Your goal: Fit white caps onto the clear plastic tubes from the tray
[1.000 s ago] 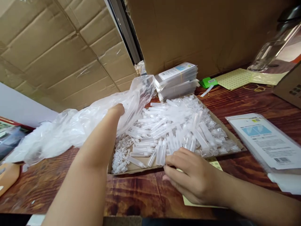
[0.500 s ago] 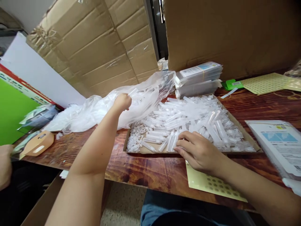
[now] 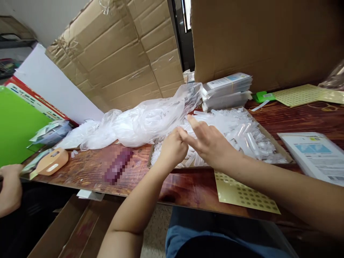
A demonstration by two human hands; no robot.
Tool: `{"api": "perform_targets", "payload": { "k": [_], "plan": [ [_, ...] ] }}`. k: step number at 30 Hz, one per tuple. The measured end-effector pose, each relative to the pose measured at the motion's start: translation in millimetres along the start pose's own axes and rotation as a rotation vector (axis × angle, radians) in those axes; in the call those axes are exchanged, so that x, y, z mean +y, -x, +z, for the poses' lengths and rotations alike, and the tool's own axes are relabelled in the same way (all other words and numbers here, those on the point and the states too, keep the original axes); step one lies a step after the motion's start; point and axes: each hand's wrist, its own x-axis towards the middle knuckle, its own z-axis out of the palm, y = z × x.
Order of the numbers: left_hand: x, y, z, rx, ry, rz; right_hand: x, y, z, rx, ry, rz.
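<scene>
Small clear plastic tubes (image 3: 242, 132), capped and translucent, lie heaped many deep in a shallow brown cardboard tray (image 3: 271, 138) on the dark reddish wood-grain table (image 3: 188, 186); a drift of tiny white caps (image 3: 157, 157) sits at the tray's near-left corner. Both hands meet over that near-left end of the heap. Left hand (image 3: 172, 148) is curled into a loose fist, fingers closed on something small that cannot be made out. Right hand (image 3: 209, 143) is partly spread, fingers extended toward the left hand's knuckles, touching or nearly so; nothing visibly pinched in it. Judgement: the step in hand looks like sorting or gathering single tubes from the pile, an item perhaps passing between the hands; a next move would call for a fine fingertip pick, since the tubes are slick, round and interlocked, and apt to roll or drag neighbours over the low tray edge. Crumpled clear plastic bag (image 3: 139, 123) lies just left of the tray, its mouth over the tray's far-left corner. Behind the tray, a banded stack of flat white printed packets (image 3: 227, 91). A yellow sheet of round dot stickers (image 3: 244, 195) pokes out under the tray's near edge. Another white printed packet (image 3: 314, 156) lies at right. At far left, another person's hand (image 3: 9, 188) at the table edge.
</scene>
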Motion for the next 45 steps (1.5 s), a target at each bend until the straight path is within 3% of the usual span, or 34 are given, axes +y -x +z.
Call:
{"api": "perform_targets", "payload": {
  "k": [4, 8, 10, 13, 15, 18, 20, 24, 27, 30, 33, 35, 40, 45],
  "plan": [
    [4.3, -6.7, 10.5, -0.042, 0.2, 0.067, 8.5, -4.2, 10.8, -0.024, 0.093, 0.029],
    [8.8, -16.1, 13.2, -0.231, 0.542, -0.054, 32.6, -1.2, 12.1, -0.116, -0.08, 0.113],
    [9.7, -20.5, 13.9, -0.334, 0.723, -0.137, 45.3, 6.1, 14.9, -0.165, -0.247, 0.268],
    [5.6, -26.2, 18.9, -0.424, 0.964, -0.216, 53.5, 21.2, 21.2, -0.175, -0.539, 0.636],
    [-0.2, -27.7, 25.5, -0.432, 1.099, -0.264, 49.6, 29.1, 24.3, -0.191, -0.69, 0.822],
    [-7.8, -24.2, 36.3, -0.408, 1.217, -0.309, 37.5, 32.5, 24.9, -0.239, -0.959, 0.984],
    [-9.7, -18.9, 41.4, -0.419, 1.237, -0.298, 31.1, 31.1, 23.8, -0.216, -1.094, 1.007],
    [-7.8, -9.2, 47.0, -0.439, 1.2, -0.228, 25.2, 29.2, 21.3, -0.114, -1.064, 0.875],
    [-7.2, -6.7, 50.1, -0.436, 1.165, -0.146, 24.1, 28.0, 19.3, -0.081, -1.073, 0.913],
    [-8.8, -7.1, 51.4, -0.431, 1.099, -0.095, 27.3, 23.9, 16.8, -0.163, -1.249, 0.989],
    [-9.1, -6.5, 49.8, -0.445, 1.008, -0.085, 33.4, 19.3, 14.3, -0.316, -1.557, 0.963],
    [-7.7, -4.7, 47.7, -0.472, 1.006, -0.08, 36.4, 17.3, 12.9, -0.333, -1.65, 0.952],
    [-2.0, -2.5, 43.9, -0.465, 1.083, -0.112, 40.8, 15.7, 7.2, -0.169, -1.604, 1.041],
    [-0.6, -8.6, 49.8, -0.329, 1.093, -0.175, 47.9, 10.1, -1.3, 0.158, -1.621, 1.259]
  ]
}}
